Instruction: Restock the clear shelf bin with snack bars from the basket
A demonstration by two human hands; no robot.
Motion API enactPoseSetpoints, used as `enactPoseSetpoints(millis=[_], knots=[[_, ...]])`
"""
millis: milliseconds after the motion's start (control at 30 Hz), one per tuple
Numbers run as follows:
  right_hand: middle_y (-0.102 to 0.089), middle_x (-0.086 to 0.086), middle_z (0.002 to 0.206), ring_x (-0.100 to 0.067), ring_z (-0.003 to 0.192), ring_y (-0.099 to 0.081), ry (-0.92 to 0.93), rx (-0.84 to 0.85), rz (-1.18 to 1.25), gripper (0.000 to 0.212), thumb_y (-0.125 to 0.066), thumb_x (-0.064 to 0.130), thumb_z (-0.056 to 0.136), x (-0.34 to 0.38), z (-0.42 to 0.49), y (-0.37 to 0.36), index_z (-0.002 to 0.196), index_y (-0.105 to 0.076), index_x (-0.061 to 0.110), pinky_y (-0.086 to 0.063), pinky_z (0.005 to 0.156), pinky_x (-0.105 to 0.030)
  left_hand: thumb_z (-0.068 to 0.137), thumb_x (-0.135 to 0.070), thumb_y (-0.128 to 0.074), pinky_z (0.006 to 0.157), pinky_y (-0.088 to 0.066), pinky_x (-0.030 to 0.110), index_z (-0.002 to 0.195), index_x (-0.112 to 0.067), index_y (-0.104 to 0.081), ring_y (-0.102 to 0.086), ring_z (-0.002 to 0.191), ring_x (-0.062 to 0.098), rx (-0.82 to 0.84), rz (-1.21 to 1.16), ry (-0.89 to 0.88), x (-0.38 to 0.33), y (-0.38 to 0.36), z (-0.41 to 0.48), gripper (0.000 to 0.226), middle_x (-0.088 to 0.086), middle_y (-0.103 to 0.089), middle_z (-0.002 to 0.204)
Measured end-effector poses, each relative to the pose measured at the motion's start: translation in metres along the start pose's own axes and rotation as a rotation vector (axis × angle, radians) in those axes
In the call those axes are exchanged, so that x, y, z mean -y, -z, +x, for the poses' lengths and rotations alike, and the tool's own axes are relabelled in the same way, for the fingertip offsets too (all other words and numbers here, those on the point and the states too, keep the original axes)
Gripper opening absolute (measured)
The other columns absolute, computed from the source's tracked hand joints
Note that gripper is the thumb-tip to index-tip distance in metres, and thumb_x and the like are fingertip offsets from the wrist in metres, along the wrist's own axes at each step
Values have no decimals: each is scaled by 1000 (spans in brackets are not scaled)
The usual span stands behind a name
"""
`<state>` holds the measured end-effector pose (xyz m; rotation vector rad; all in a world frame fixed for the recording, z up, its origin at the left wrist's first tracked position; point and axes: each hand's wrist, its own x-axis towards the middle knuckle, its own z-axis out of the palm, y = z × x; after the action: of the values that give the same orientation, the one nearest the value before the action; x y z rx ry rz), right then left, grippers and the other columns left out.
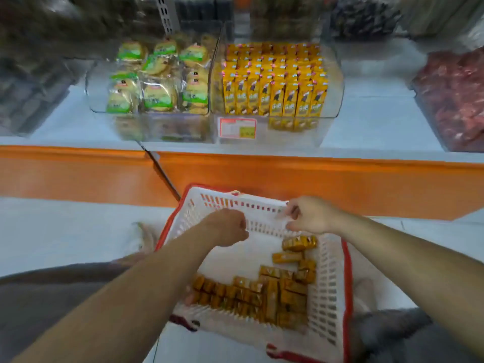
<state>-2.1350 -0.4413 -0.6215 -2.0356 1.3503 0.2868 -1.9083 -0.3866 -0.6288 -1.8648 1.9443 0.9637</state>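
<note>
Several orange-yellow snack bars [264,297] lie along the near and right sides of a white basket with a red rim [331,297] on the floor in front of me. My left hand [227,227] hovers over the basket's far half with its fingers curled into a fist, and nothing shows in it. My right hand [309,216] hangs by the basket's far wall, thumb and fingers loosely curled and apart, holding nothing I can see. Up on the shelf, the clear shelf bin [332,82] holds upright rows of the same yellow bars [272,82].
A second clear bin of green-labelled round cakes [157,79] stands to the left of the bar bin. A price tag [237,128] sits on the bin's front. An orange shelf edge [288,176] runs between shelf and basket. Dark red packets [455,98] fill a bin at right.
</note>
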Motion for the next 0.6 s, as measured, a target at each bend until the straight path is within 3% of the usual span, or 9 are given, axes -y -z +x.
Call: enactPoseSetpoints(millis=[100, 233, 333, 467, 600], knots=[[-63, 1, 97, -24, 96, -63, -74, 33, 25, 24, -75, 31, 83, -25, 26, -59, 99, -62, 19, -52, 82, -37, 99, -42, -60, 92, -46, 34, 134, -18, -57, -57, 120, 28, 117, -69, 55, 15, -59, 29, 42, 8, -59, 137], [-61, -2, 116, -28, 117, -53, -155, -6, -119, 22, -68, 45, 83, -55, 44, -116, 96, -60, 28, -43, 97, -38, 97, -44, -64, 95, -53, 41, 141, -22, -49, -62, 110, 26, 228, -127, 78, 30, -119, 59, 51, 7, -60, 136], [-59, -5, 125, -31, 120, -46, -170, -109, -382, 37, -59, 47, 87, -64, 50, -140, 113, -60, 21, -38, 104, -42, 96, -45, -66, 91, -54, 40, 144, -22, -47, -64, 104, 24, 238, -214, 79, 32, -143, 83, 57, 5, -60, 137], [-61, -10, 126, -34, 121, -46, -226, -232, -428, 39, -54, 31, 87, -67, 41, -162, 123, -60, 16, -37, 103, -46, 96, -45, -66, 96, -51, 39, 145, -20, -47, -59, 120, 24, 206, -312, 28, 17, -170, 111, 59, 4, -56, 143], [-53, -20, 134, -42, 128, -42, -314, -128, -470, 57, -55, 38, 87, -71, 44, -170, 132, -51, 4, -31, 109, -53, 97, -35, -63, 99, -49, 37, 151, -19, -45, -59, 124, 25, 187, -388, -23, 4, -193, 127, 59, 4, -54, 149]])
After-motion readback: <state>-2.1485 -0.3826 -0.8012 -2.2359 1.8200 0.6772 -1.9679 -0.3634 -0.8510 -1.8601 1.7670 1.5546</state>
